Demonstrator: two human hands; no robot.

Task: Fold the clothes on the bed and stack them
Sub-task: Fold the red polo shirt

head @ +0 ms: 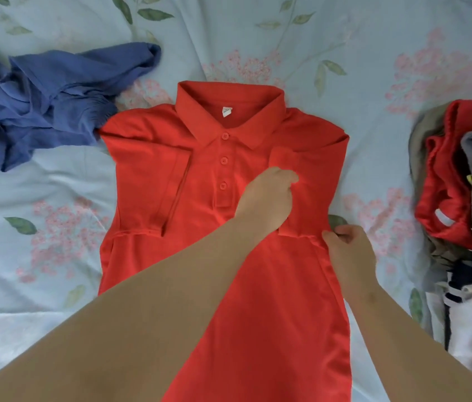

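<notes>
A red polo shirt [223,227] lies face up, collar away from the viewer, in the middle of a floral bedsheet [55,256]. Both sleeves are folded inward. The left hand [266,198], reaching across, grips the folded right sleeve; the right hand [348,250] pinches the shirt's right edge, fingers closed on fabric. To do this well, keep the side fold straight and smooth out wrinkles. Counted: one red shirt, one crumpled blue garment [40,103] at left, one mixed pile of clothes [461,198] at right.
</notes>
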